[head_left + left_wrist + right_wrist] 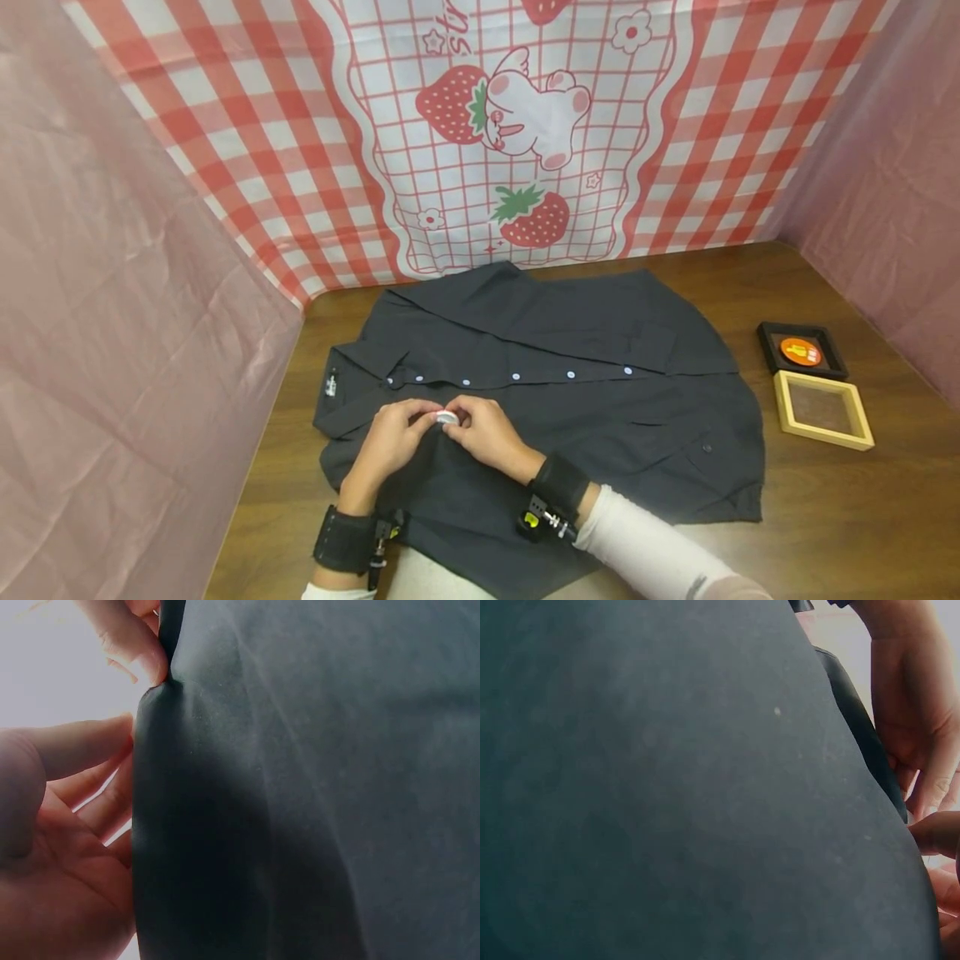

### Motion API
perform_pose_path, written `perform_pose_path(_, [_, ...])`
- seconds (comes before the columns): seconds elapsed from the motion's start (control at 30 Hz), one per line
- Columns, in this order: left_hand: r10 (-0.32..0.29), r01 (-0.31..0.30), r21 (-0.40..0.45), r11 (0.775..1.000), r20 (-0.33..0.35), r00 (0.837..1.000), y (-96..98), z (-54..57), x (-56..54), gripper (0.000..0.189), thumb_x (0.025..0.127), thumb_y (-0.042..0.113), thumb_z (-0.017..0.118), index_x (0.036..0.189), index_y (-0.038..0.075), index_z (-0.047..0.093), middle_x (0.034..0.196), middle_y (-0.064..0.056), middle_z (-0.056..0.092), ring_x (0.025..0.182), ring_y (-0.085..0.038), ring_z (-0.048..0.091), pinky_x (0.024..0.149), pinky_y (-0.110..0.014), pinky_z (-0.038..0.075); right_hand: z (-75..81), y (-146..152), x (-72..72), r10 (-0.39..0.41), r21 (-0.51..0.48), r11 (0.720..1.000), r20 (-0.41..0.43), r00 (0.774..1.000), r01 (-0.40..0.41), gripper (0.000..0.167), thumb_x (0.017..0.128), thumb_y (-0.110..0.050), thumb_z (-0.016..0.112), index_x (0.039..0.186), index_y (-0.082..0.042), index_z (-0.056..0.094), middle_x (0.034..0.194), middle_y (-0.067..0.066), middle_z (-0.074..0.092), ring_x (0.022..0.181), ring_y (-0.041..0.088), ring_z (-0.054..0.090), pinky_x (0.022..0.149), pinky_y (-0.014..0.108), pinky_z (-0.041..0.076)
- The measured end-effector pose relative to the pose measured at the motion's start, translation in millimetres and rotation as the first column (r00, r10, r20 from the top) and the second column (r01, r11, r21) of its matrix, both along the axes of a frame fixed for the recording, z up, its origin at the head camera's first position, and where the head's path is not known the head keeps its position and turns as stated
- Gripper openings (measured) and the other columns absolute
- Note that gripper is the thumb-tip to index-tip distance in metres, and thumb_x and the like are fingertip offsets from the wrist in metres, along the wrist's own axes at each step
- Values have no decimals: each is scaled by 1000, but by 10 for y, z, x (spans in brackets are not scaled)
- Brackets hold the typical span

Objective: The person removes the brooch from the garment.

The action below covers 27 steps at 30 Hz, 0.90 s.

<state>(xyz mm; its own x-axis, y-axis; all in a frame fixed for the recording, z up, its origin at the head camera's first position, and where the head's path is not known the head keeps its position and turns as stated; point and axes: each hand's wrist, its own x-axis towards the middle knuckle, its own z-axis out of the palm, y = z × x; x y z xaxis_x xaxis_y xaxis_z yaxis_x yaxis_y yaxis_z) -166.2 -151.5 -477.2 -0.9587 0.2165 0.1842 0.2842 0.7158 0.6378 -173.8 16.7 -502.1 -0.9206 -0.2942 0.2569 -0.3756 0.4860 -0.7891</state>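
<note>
Dark shirt (555,433), spread mid-table, collar (375,355) left, lifted beneath a small white disc (447,417) pinched between left hand (393,429) and right hand (487,429) and partly hidden. At right, black frame (769,347) with orange badge (800,352), pale frame (825,436) just nearer. Underneath, brown wooden table (907,492); far side, red-checked strawberry cloth (292,125); pink drapes (112,333) left and right.

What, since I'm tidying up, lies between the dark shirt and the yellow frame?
Only a narrow strip of bare table separates the shirt from the yellow frame, in the head view.
</note>
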Motion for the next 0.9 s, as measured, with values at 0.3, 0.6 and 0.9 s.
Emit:
perform_pose_path(0.3, [23,-23,32,999,4,1000,30,12,1,12,90,14,68,96,7,75,97,-6,75,86,-19,70,76,-39,55,1,-19,5,-32,-9,999,-64,997,31,5,82,-9,72,86,-8,71,72,1,66,60,1,51,55,15,43])
perform_pose_path(0.6, [26,-26,-10,1000,1,1000,57,1,-9,12,90,13,68,96,7,75,96,-7,75,84,-18,69,74,-38,54,7,-26,1,-44,36,998,-79,996,47,5,80,-9,73,85,-8,70,71,0,63,61,4,50,56,16,41])
perform_pose_path(0.9, [28,-29,-58,998,-10,1000,67,-42,-12,12,91,15,68,97,7,75,98,-8,75,82,-18,67,74,-40,54,-12,0,6,-21,36,999,-20,1000,21,9,83,-11,74,90,-6,71,74,2,66,62,2,54,56,15,43])
